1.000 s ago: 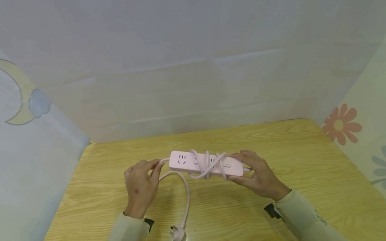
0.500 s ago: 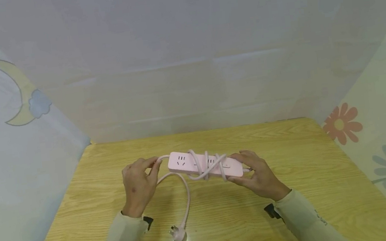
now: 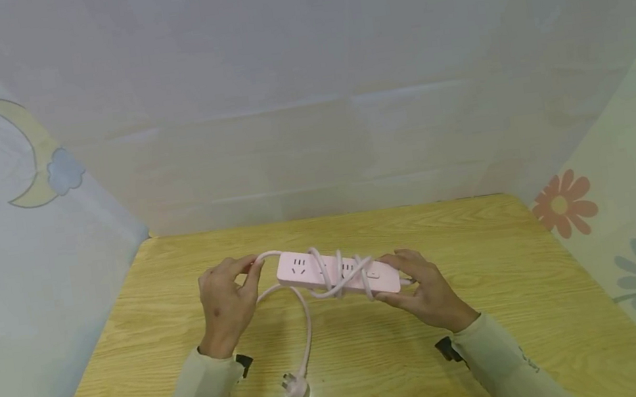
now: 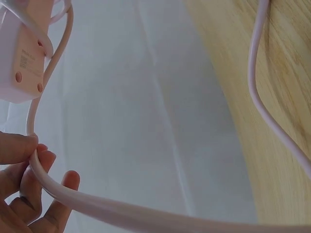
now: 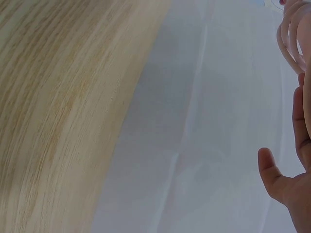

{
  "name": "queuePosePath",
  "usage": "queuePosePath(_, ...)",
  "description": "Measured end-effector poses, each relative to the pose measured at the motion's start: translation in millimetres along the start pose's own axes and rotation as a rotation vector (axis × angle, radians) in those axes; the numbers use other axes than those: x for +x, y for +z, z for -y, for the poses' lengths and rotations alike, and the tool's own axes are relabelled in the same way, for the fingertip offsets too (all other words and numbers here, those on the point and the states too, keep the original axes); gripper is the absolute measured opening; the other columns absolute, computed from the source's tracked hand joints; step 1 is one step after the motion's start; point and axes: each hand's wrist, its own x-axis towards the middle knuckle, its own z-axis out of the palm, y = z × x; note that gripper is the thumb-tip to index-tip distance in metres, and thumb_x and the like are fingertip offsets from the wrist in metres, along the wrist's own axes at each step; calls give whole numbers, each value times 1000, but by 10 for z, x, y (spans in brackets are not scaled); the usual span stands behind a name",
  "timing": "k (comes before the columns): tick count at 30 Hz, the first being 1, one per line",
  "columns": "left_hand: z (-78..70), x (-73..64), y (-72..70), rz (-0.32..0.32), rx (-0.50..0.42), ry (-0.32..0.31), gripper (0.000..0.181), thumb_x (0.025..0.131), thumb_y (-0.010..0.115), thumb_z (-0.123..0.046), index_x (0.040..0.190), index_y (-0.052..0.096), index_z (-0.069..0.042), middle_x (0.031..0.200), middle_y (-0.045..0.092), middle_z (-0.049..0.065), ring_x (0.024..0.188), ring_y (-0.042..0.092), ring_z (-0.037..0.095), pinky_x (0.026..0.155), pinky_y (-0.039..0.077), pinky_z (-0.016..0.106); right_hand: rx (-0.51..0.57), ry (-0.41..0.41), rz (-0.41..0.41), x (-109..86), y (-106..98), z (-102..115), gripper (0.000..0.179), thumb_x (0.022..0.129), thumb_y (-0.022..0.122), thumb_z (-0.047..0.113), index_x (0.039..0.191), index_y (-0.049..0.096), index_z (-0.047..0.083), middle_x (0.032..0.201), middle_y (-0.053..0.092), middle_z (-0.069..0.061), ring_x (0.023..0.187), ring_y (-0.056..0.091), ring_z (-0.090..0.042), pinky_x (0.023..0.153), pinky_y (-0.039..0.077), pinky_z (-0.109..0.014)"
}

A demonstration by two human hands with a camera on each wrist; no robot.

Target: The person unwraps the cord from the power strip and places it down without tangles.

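A pink power strip [image 3: 332, 271] is held up above the table, slightly tilted, with several turns of its pale pink cord [image 3: 308, 325] wrapped around it. My right hand [image 3: 432, 290] grips the strip's right end between thumb and fingers. My left hand [image 3: 226, 309] pinches the cord just off the strip's left end. From there the cord loops down to a three-pin plug [image 3: 297, 388] near the front. In the left wrist view, thumb and finger of the left hand [image 4: 34, 184] close on the cord beside the strip's underside. Only part of the right hand [image 5: 297, 187] shows in its wrist view.
A wood-grain table [image 3: 147, 312] lies beneath both hands. A pale cloth backdrop [image 3: 311, 146] stands behind it, and printed cloth walls with a moon [image 3: 25, 122] and flowers [image 3: 558, 205] rise at the sides.
My left hand has shifted slightly left, drawing the cord out a little from the strip's left end. The right hand keeps its grip with almost no movement.
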Motion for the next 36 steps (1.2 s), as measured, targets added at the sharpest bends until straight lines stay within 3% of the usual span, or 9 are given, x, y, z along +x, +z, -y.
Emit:
queuePosePath(10,-30,32,-9,-15,-15,-6,6,84,80,-3,87,78,0,73,71,10,64,66,25,84,44,60,3,-14,5,4,5,-2,52,76,87,8,123,66,7,111,69,-7,102,56,-23,79,47,-38)
queuePosePath(20,-59,74,-28,-36,-41,5,5,84,79,-3,88,78,0,73,70,11,64,66,27,83,46,58,-8,32,27,-31,23,-11,51,73,87,5,120,67,6,113,71,-7,109,56,-29,89,42,-58)
queuePosePath(31,-116,85,-52,-72,-115,23,9,82,78,5,91,77,4,76,71,13,68,66,29,82,45,57,4,62,53,-38,40,-24,53,72,86,1,122,67,7,116,71,-7,111,57,-33,98,34,-69)
queuePosePath(36,-125,64,-74,-59,-146,36,11,81,78,8,91,76,6,76,70,13,68,65,28,77,46,50,2,53,59,-19,43,-9,54,72,86,1,123,67,8,117,71,-7,110,61,-31,100,33,-69)
